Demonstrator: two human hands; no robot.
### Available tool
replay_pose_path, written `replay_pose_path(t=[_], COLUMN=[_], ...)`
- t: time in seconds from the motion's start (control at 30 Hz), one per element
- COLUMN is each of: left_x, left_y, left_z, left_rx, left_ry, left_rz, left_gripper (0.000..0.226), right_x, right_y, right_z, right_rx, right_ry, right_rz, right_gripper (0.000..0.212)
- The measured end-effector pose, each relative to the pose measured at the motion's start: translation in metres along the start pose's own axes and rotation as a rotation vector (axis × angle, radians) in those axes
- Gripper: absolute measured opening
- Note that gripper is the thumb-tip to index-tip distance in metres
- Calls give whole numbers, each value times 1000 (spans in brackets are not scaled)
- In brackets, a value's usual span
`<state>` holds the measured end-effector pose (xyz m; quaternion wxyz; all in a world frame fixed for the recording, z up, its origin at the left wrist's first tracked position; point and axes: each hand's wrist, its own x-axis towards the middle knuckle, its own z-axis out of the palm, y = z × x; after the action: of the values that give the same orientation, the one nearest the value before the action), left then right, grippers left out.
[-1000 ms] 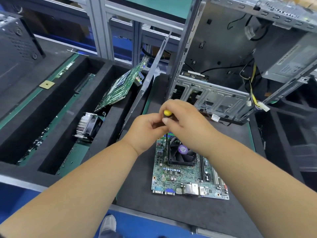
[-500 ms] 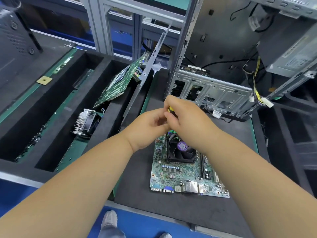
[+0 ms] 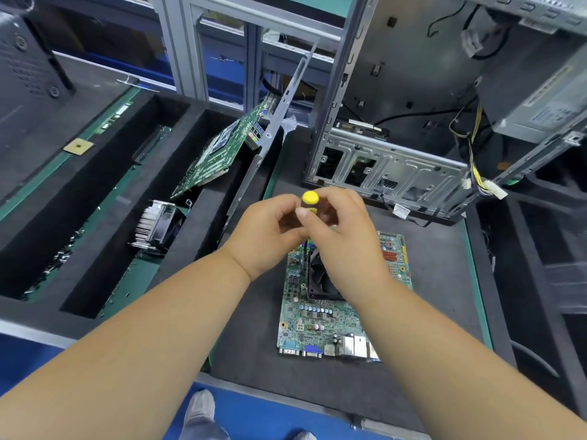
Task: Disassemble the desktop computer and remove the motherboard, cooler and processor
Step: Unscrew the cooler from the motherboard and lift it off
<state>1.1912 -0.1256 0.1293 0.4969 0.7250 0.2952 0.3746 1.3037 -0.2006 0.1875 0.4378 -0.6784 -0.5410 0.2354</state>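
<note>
Both hands pinch a yellow-capped screwdriver [image 3: 309, 204] upright: the left hand [image 3: 266, 231] steadies its handle and the right hand [image 3: 344, 236] curls round it, probably to turn a cooler screw. Below them the cooler [image 3: 320, 277] sits on the motherboard [image 3: 320, 322], flat on the mat [image 3: 438, 281] before the emptied case [image 3: 390, 166].

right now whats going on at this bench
A person is taking a desktop computer apart. Both hands, the left hand and the right hand, grip a yellow-capped screwdriver held upright over the cooler fan, which is still mounted on the motherboard. The board already lies out on the dark mat, in front of the emptied case. Another heatsink and circuit board sit in the foam trays to the left.
</note>
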Motion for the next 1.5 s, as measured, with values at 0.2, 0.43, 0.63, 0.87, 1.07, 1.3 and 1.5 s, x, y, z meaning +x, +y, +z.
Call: replay_pose_path(t=[0.2,0.43,0.63,0.87,1.07,1.3,1.5], left_x=[-1,-4,-5,-9,-3,-26,-29], left_y=[-5,-10,-4,-10,-11,-53,-66], left_z=[5,6,1,8,23,26,36], left_rx=[-82,-24,-162,-156,-124,92,119], left_ry=[28,87,-48,26,96,-314,-287], left_rz=[-49,-68,-152,-144,-61,-162,-163], left_gripper=[40,36,20,27,22,89,85], right_x=[4,8,9,5,6,13,23], right_y=[12,17,23,20,19,32,33], right_z=[-1,-7,-13,-10,11,9,16], right_rx=[-41,-118,-126,88,507,631,660], right_ry=[1,-119,-107,-159,-93,-238,-241], right_rz=[-187,-313,-280,-92,-25,-38,-44], right_gripper=[23,23,21,25,27,17,16])
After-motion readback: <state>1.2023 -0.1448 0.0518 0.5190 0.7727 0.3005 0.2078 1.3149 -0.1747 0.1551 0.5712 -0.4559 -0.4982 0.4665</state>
